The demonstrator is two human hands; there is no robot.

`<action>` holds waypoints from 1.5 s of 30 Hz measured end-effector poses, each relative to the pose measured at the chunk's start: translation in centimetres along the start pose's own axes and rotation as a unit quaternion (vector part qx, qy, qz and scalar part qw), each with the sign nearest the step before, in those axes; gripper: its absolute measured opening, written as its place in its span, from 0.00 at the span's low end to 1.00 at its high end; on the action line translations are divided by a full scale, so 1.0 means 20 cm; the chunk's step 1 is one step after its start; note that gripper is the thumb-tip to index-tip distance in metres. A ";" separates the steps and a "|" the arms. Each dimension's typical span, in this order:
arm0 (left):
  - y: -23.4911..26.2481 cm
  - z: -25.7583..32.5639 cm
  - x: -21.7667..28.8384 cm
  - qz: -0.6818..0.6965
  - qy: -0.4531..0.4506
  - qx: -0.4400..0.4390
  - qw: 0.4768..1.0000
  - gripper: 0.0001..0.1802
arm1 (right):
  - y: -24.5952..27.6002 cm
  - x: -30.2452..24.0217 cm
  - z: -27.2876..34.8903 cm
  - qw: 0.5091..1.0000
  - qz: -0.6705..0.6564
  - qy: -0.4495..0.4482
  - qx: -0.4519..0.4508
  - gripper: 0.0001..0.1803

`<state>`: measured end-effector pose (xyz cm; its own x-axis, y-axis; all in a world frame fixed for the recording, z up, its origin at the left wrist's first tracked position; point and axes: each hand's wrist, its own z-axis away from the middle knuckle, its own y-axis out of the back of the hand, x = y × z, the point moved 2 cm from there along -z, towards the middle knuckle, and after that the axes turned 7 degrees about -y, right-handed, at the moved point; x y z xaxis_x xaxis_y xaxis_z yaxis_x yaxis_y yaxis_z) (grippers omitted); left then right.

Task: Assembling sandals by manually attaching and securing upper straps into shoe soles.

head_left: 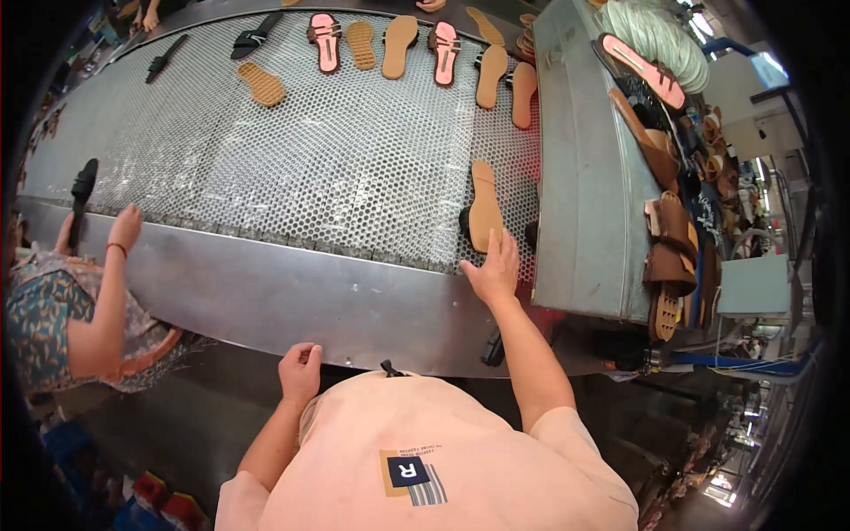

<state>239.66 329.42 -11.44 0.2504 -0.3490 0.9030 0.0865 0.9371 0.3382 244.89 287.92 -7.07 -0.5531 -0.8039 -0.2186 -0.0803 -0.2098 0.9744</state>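
Observation:
A tan-soled sandal (pixel 483 203) lies sole up on the perforated metal conveyor (pixel 336 168), with part of a dark strap showing at its left side. My right hand (pixel 493 267) is open at its near end, thumb and fingers apart. The fingertips overlap the heel edge; whether they press on it I cannot tell. By the front metal edge, my left hand (pixel 301 372) is closed with its fingers curled, and nothing shows in it.
Beyond lie pink-lined sandals (pixel 325 44), loose tan soles (pixel 260 84) and black sandals (pixel 255 37). A grey metal housing (pixel 580 168) stands right, beside racked brown sandals (pixel 670 243). At left, a co-worker's hand (pixel 127 226) is near a black sandal (pixel 84 181).

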 end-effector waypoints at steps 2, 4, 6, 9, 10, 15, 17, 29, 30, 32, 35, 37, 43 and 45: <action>0.02 -0.05 0.00 0.000 0.008 -0.010 1.000 0.10 | 0.00 -0.02 -0.05 0.999 0.024 -0.025 -0.012 0.48; 0.02 -0.09 0.00 0.023 0.024 -0.012 0.999 0.10 | -0.01 -0.05 -0.07 0.997 0.043 -0.050 -0.030 0.48; 0.01 -0.14 -0.03 0.026 0.037 -0.016 0.999 0.11 | -0.03 -0.06 -0.10 0.997 0.071 -0.028 -0.026 0.46; -0.06 -0.18 -0.10 0.003 0.029 -0.045 0.999 0.11 | -0.08 0.02 -0.16 0.997 0.059 -0.018 -0.046 0.40; -0.07 -0.20 -0.07 -0.010 0.034 -0.059 0.998 0.12 | -0.09 0.04 -0.17 0.997 0.061 -0.022 -0.049 0.40; -0.20 -0.29 -0.27 -0.003 0.000 -0.088 0.996 0.11 | -0.05 0.15 -0.17 0.993 -0.108 0.014 0.039 0.28; -0.30 -0.35 0.11 -0.019 0.028 -0.105 0.994 0.12 | 0.08 0.10 -0.13 0.981 -0.180 0.017 0.068 0.23; -0.45 -0.47 0.96 -0.152 -0.479 -0.110 0.858 0.23 | 0.41 0.00 0.20 0.852 -0.459 0.072 -0.240 0.20; -0.45 -0.46 0.99 -0.190 -0.500 -0.138 0.834 0.26 | 0.42 -0.02 0.21 0.849 -0.455 0.094 -0.252 0.21; -0.46 -0.42 1.06 -0.258 -0.517 -0.177 0.797 0.29 | 0.44 -0.03 0.23 0.838 -0.453 0.123 -0.277 0.22; -0.49 -0.36 1.06 -0.238 -0.484 -0.255 0.802 0.28 | 0.44 -0.03 0.25 0.828 -0.454 0.162 -0.286 0.22; -0.53 -0.33 1.07 -0.222 -0.500 -0.238 0.802 0.24 | 0.45 -0.03 0.26 0.822 -0.455 0.184 -0.288 0.22; -0.59 -0.22 1.04 -0.152 -0.497 -0.248 0.818 0.18 | 0.57 -0.03 0.24 0.875 -0.356 0.255 -0.207 0.23; -0.61 -0.18 1.05 -0.156 -0.493 -0.255 0.817 0.17 | 0.62 -0.05 0.22 0.904 -0.295 0.266 -0.159 0.24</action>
<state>247.39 310.75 2.38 -0.7370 -0.1728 0.6535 0.4507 0.5949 0.6655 240.74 288.49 5.51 -0.0085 -0.6361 -0.7716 0.0568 -0.7706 0.6347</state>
